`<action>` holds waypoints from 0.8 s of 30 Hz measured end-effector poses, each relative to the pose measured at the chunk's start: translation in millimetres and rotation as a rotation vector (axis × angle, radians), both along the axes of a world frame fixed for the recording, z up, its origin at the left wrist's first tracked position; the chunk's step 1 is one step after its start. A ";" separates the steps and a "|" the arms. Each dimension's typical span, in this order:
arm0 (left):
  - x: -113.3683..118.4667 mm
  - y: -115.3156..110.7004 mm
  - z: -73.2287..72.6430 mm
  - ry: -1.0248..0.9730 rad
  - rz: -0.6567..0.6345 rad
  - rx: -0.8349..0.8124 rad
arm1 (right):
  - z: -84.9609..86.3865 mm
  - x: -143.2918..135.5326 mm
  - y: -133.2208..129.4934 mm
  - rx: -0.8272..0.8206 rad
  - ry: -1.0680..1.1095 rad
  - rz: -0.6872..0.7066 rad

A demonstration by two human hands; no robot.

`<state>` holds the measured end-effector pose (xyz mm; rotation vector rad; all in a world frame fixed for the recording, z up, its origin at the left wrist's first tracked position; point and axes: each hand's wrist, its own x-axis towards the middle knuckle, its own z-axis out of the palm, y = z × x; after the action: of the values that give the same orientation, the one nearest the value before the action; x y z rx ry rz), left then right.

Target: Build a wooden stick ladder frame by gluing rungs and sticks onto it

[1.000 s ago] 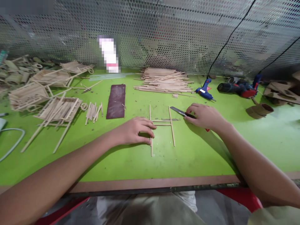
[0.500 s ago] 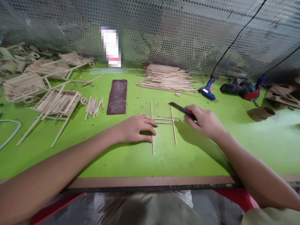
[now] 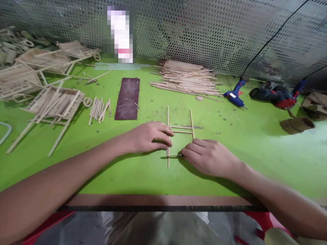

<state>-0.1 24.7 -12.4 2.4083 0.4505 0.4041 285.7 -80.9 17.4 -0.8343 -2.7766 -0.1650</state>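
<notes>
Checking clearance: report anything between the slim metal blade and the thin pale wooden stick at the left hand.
Nothing visible: the blade in the right hand crosses the stick, clear of the left hand.

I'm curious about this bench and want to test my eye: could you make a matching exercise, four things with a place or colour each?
1. knife
2. glue gun
3. rectangular sheet
4. stick frame

A. dark maroon
B. partly under the left hand
C. in the right hand
D. blue, right of the stick pile

Pairs: 1-C; 2-D; 3-A; 4-B
</notes>
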 end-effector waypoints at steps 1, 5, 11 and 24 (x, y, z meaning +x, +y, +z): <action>-0.3 0.5 0.1 -0.008 -0.002 -0.002 | 0.0 -0.6 -1.3 -0.010 -0.021 -0.010; -0.9 -0.5 2.8 0.018 0.000 -0.023 | 2.0 -0.8 -4.7 -0.046 -0.074 -0.031; -2.4 -5.8 8.6 0.099 0.133 -0.084 | 2.3 0.3 -4.4 -0.068 -0.056 -0.015; -3.7 0.4 5.4 0.104 0.024 0.006 | -0.4 3.2 1.4 -0.056 -0.001 0.021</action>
<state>-3.8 25.1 -7.0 2.4395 0.5252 0.2920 288.9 -79.5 17.1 -0.8179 -2.8014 -0.0843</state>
